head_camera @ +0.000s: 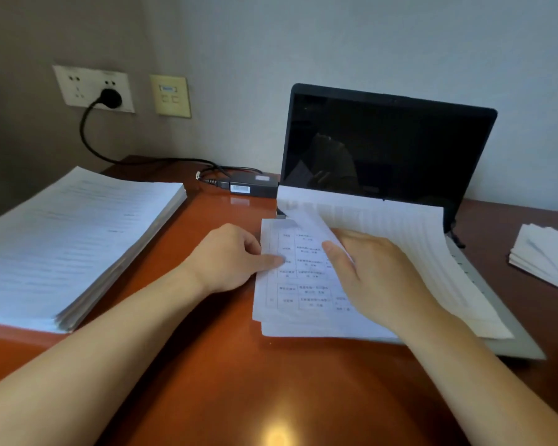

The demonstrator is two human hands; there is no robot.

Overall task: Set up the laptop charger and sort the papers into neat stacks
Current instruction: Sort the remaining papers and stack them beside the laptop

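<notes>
Reddish-brown polished wood makes up the desk (207,365); an open laptop (384,149) with a dark screen stands toward the back, right of the middle; loose sheets (290,294) printed with a table lie across the laptop's keyboard and overhang its left edge onto the desk; the left hand (229,259) pinches them at their left edge, thumb laid straight on the top page, the other fingers curled in at the edge with their tips hidden; the right hand (377,275) lies flat on the same pile, fingers fairly straight and gripping nothing that shows; a raised sheet (400,239) curls up from beside it, leans back toward the screen and covers the right part of the keyboard; the charger brick (253,185) sits on the desk just left of the laptop's hinge; its black cable (87,136) climbs the wall to a plug (110,98) seated in the white wall socket (78,88); whether the charger's other lead reaches the laptop cannot be told; a beige wall panel (171,96) sits just right of the socket; a tall stack of paper (71,239) lies on the desk's left side, apart from the hands; a smaller stack (545,255) lies near the right edge, beyond the laptop
</notes>
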